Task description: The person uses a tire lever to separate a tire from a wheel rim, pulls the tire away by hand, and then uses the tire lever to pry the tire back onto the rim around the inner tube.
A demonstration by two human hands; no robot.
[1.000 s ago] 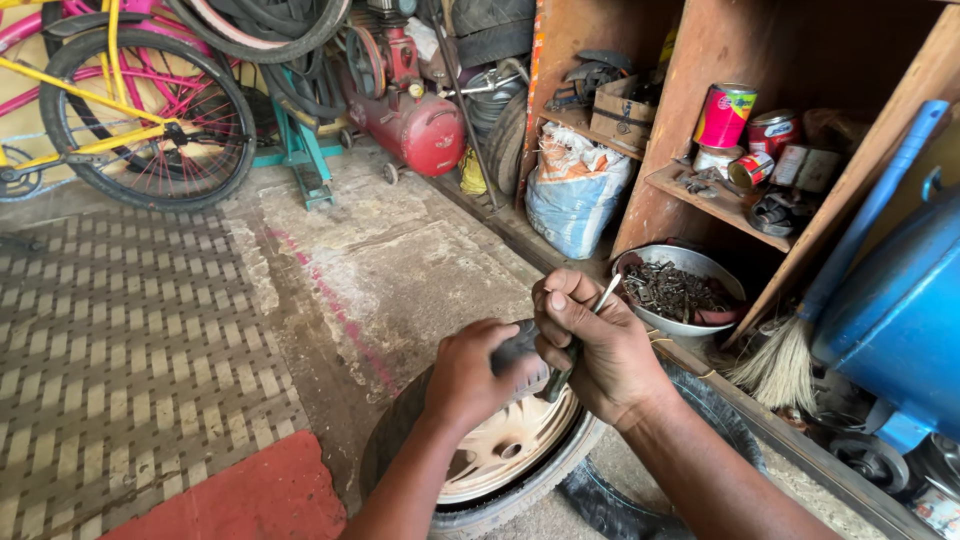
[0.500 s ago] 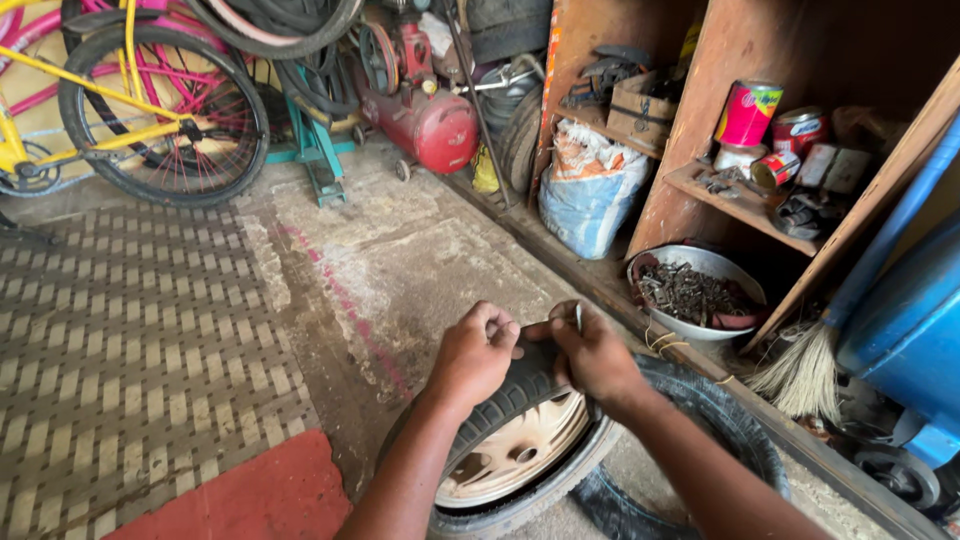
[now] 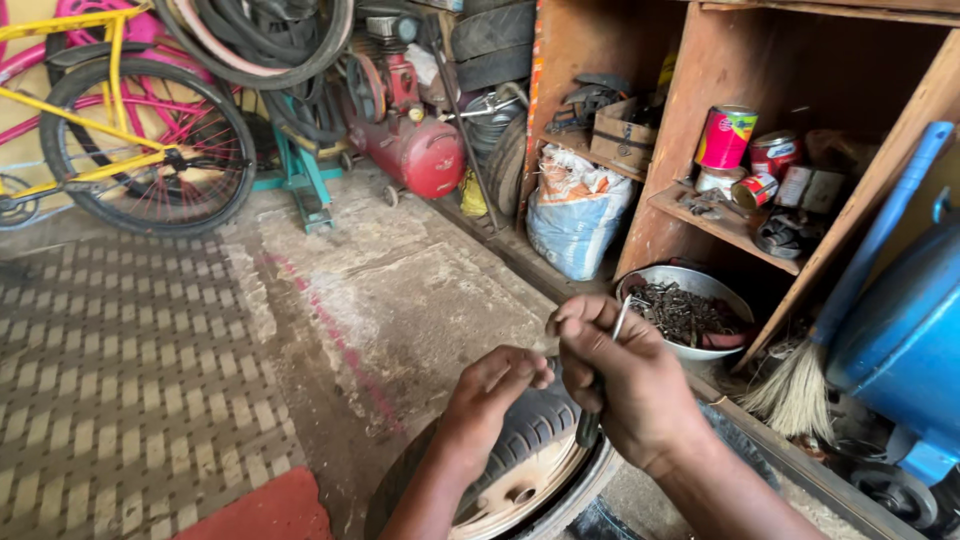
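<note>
Concrete floor bears a tyre (image 3: 520, 440) under both hands: right hand (image 3: 620, 385) grips a metal tool (image 3: 605, 370), left hand (image 3: 495, 385) pinches tread.

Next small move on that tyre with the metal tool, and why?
Probably lower the tool's tip to the tread under the left fingers. The right hand grips a thin metal tool raised above the tyre, while the left hand pinches at one spot on the tread. The tool is not yet touching the rubber, so bringing it to the pinched spot seems the likely step.
</note>
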